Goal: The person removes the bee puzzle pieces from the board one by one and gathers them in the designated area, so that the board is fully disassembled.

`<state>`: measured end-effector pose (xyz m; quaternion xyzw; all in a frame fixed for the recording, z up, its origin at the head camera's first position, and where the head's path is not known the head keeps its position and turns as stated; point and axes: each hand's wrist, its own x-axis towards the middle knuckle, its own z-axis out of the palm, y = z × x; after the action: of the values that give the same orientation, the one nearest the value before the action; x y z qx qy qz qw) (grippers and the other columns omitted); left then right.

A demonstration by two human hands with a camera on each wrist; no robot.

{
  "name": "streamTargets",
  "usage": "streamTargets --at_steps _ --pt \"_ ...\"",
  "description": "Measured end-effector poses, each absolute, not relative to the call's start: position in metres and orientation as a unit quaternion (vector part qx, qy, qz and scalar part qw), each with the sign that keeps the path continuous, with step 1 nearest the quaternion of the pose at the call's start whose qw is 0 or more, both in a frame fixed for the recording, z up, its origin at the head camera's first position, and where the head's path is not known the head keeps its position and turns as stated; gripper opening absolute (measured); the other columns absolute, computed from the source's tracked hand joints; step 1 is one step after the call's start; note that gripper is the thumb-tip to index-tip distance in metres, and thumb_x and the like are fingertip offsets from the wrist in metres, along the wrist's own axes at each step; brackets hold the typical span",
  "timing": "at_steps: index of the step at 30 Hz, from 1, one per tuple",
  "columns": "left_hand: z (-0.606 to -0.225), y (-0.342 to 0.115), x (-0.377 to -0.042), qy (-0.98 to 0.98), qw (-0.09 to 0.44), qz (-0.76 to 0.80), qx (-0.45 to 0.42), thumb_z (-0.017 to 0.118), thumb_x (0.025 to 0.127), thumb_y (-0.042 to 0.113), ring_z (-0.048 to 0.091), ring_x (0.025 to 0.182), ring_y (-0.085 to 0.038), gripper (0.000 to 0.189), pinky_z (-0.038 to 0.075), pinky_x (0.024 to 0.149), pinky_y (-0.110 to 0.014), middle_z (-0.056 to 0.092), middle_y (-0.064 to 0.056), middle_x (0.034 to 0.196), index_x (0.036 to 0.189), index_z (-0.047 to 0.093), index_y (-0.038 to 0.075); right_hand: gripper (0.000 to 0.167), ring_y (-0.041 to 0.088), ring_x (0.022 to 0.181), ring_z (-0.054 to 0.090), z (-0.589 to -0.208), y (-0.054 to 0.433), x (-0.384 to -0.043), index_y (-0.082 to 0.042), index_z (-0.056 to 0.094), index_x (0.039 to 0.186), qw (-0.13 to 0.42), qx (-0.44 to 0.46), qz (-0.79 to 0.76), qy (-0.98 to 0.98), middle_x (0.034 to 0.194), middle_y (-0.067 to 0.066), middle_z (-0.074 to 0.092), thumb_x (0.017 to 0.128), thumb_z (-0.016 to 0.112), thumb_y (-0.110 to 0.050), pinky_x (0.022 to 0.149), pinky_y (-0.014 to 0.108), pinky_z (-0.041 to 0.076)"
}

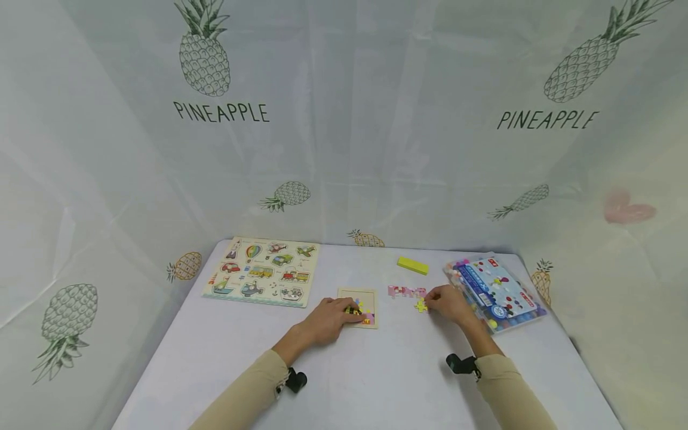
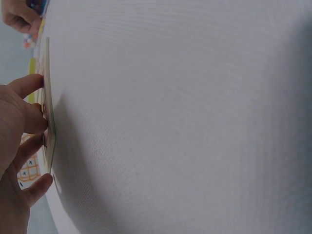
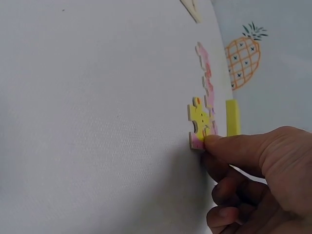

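- Location: the yellow puzzle piece is at your right hand, over the tabletop, just beside a row of pink puzzle pieces. Whether it lies flat or is slightly raised, you cannot confirm from these views.
- Right fingers: nearly together, thumb and forefinger pinching the piece at its pink-coloured corner; the other fingers are curled and hold nothing.
- Left fingers: your left hand has its fingers spread and resting on the puzzle tray. How firmly they press cannot be told.
- Weight and stiffness: the piece is thin and flat with a pale cut edge, probably wood or board. Expect it to be light and rigid, needing little force.
- Surface: the printed face may be smooth; a pinch on a small corner could let the piece swivel.
- Fragility: the knobs and narrow necks are judged the weak points. Do not bend or pry on them.
- Recommended hold: take opposite edges across the broad body, leaving the knobs free.
- Tray: it looks thin and light and may slide; steady it by its plain border.
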<state>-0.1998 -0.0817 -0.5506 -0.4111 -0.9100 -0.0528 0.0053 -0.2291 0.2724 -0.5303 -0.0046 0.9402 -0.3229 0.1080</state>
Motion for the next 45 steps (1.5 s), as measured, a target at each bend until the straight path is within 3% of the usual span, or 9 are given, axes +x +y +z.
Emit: streamTargets --at_steps 17,25,32,37,45 --pt "-0.551 -0.083 -0.2 -0.909 0.018 -0.07 -0.411 0.052 0.102 0.01 0.05 0.133 -0.018 0.046 0.04 0.105 -0.049 0.058 0.006 0.136 0.139 0.061 0.035 0.013 0.019 0.079 0.056 -0.531 0.268 -0.23 -0.007 0.072 0.101 0.094 0.007 -0.324 0.942 0.087 0.003 0.067 0.095 0.069 -0.018 0.073 0.032 0.047" --pt "-0.554 -0.083 -0.197 -0.91 0.025 -0.067 -0.408 0.053 0.102 0.011 0.048 0.133 -0.021 0.045 0.044 0.101 -0.047 0.056 0.003 0.14 0.14 0.061 0.034 0.007 0.016 0.071 0.054 -0.537 0.233 -0.226 -0.007 0.073 0.094 0.037 -0.051 -0.346 0.936 0.08 0.001 0.064 0.09 0.072 -0.014 0.063 0.029 0.046" --pt "-0.56 -0.085 -0.193 -0.907 0.043 -0.079 -0.412 0.056 0.102 0.012 0.056 0.118 -0.017 0.044 0.048 0.097 -0.046 0.057 -0.003 0.127 0.141 0.06 0.033 0.005 0.012 0.07 0.054 -0.546 0.194 -0.22 -0.009 0.073 0.09 0.027 -0.088 -0.368 0.925 0.078 -0.003 0.063 0.089 0.074 -0.013 0.061 0.026 0.046" --pt "-0.56 -0.086 -0.192 -0.905 0.063 -0.071 -0.415 0.059 0.101 0.013 0.057 0.117 -0.018 0.044 0.047 0.098 -0.047 0.059 -0.001 0.121 0.139 0.062 0.034 0.007 0.012 0.071 0.054 -0.543 0.168 -0.219 -0.009 0.075 0.095 0.037 -0.106 -0.377 0.919 0.078 -0.004 0.062 0.089 0.075 -0.013 0.063 0.027 0.044" --pt "-0.562 -0.087 -0.19 -0.914 0.052 -0.059 -0.398 0.057 0.102 0.015 0.054 0.116 -0.018 0.044 0.047 0.095 -0.046 0.056 0.0 0.124 0.139 0.061 0.037 0.028 0.008 0.062 0.051 -0.545 0.14 -0.222 -0.005 0.074 0.115 0.058 -0.162 -0.363 0.916 0.072 -0.005 0.06 0.089 0.075 -0.015 0.056 0.025 0.04"
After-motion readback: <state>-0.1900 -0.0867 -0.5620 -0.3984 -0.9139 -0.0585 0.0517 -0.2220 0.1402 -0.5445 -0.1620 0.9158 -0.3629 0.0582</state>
